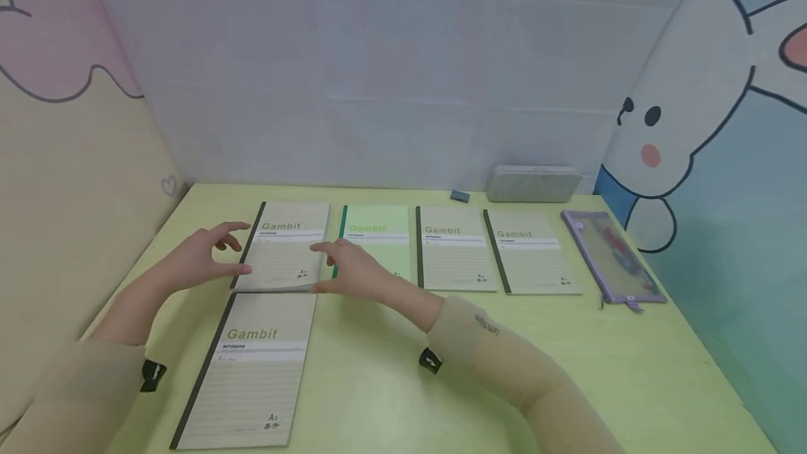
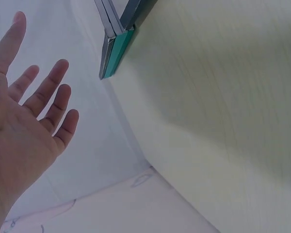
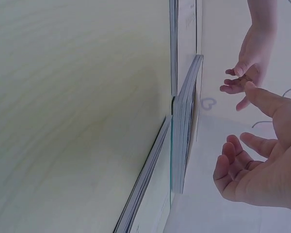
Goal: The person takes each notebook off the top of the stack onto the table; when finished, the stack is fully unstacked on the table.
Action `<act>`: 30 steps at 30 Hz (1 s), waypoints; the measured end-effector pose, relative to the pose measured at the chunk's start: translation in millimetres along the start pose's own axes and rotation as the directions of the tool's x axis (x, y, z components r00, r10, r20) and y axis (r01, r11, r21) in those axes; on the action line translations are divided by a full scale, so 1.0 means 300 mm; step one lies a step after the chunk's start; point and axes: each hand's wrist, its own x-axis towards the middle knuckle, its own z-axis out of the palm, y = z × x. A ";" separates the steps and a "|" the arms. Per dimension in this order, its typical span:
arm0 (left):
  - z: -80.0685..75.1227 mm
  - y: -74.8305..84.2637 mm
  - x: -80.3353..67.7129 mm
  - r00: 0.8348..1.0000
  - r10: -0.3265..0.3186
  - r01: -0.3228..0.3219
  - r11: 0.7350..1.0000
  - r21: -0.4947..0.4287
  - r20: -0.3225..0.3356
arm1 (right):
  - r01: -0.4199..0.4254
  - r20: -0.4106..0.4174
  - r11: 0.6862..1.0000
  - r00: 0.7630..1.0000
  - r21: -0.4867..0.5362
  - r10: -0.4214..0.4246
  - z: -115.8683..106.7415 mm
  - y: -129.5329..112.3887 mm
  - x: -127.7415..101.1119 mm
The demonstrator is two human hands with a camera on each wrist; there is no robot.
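Observation:
A beige "Gambit" notebook (image 1: 285, 247) lies at the left end of a back row on the yellow-green table (image 1: 378, 384). In the right wrist view it shows edge-on as a thin stack (image 3: 186, 126). My left hand (image 1: 235, 249) is open beside its left edge, palm spread (image 2: 34, 97). On the other side, my right hand (image 1: 324, 268) is open at its right edge, fingers loosely curved (image 3: 240, 131) and a little apart from the stack. Neither hand holds anything. Whether the fingertips touch the cover cannot be told.
A green notebook (image 1: 376, 240) and two beige ones (image 1: 455, 249) (image 1: 534, 252) continue the row to the right. Another beige notebook (image 1: 252, 370) lies nearer me. A purple pencil pouch (image 1: 611, 256), a grey case (image 1: 533, 183) and a small blue eraser (image 1: 459, 195) sit at the back right.

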 end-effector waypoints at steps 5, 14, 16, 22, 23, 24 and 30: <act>0.002 -0.032 0.034 0.999 -0.031 0.030 0.999 -0.022 -0.039 | -0.017 -0.058 0.999 0.998 0.031 0.019 0.000 0.044 0.043; 0.053 -0.099 0.095 0.995 -0.098 0.095 0.992 -0.088 -0.032 | -0.093 -0.087 0.994 0.991 0.064 0.098 0.035 0.077 0.099; 0.068 -0.109 0.112 0.994 -0.109 0.107 0.988 -0.110 -0.016 | -0.104 -0.083 0.991 0.990 0.089 0.111 0.047 0.086 0.112; 0.097 -0.127 0.147 0.989 -0.143 0.146 0.982 -0.119 0.034 | -0.114 -0.071 0.991 0.990 0.073 0.119 0.093 0.103 0.164; 0.100 -0.130 0.151 0.988 -0.150 0.154 0.981 -0.120 0.040 | -0.113 -0.070 0.992 0.991 0.060 0.117 0.100 0.103 0.171; 0.102 -0.131 0.154 0.987 -0.157 0.162 0.979 -0.120 0.045 | -0.113 -0.070 0.992 0.991 0.052 0.117 0.107 0.102 0.177; 0.107 -0.131 0.167 0.984 -0.163 0.170 0.979 -0.115 0.064 | -0.163 -0.057 0.986 0.985 0.047 0.166 0.140 0.097 0.194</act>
